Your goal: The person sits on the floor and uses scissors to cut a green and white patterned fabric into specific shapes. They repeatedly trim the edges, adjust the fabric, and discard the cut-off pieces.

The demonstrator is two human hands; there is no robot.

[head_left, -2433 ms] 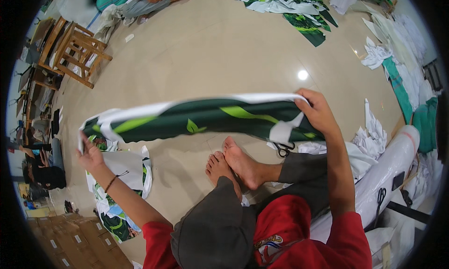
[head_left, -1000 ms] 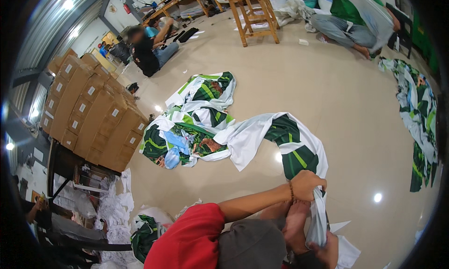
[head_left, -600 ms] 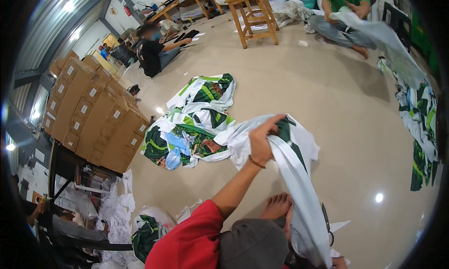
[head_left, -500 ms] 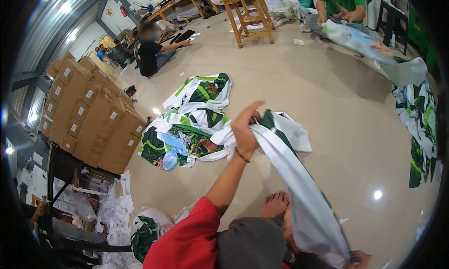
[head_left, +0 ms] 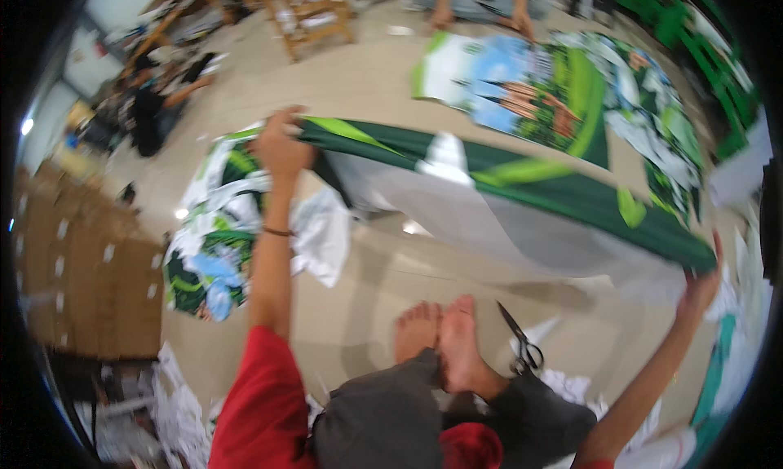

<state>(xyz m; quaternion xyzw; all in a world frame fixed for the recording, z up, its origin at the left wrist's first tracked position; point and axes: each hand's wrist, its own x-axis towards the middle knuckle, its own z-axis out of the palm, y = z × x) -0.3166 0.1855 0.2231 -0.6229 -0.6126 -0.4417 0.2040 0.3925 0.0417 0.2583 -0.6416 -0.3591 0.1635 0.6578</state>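
Note:
A long piece of green and white printed fabric (head_left: 522,183) is stretched between my two hands above the floor. My left hand (head_left: 283,147) is closed on its left end, and my right hand (head_left: 701,285) grips the far right end. The upper edge is dark green with light green shapes; a pale, plain side hangs below. Beyond my left hand lies a heap of printed fabric (head_left: 216,261) in green, white and blue. On the floor near my bare feet rest black-handled scissors (head_left: 522,342), partly over a white scrap.
Opposite me, a seated person's hands (head_left: 481,16) touch a printed panel (head_left: 522,94) spread on the floor; more fabric (head_left: 652,102) lies beside it. Stacked cardboard boxes (head_left: 90,265) stand at left, with paper scraps (head_left: 175,404) nearer. A wooden stool (head_left: 306,16) and another seated person (head_left: 151,106) are farther back.
Both my hands have risen and spread apart, pulling the fabric from a hanging diagonal to a wide span. My view has turned to the right. The other person's panel now lies flat.

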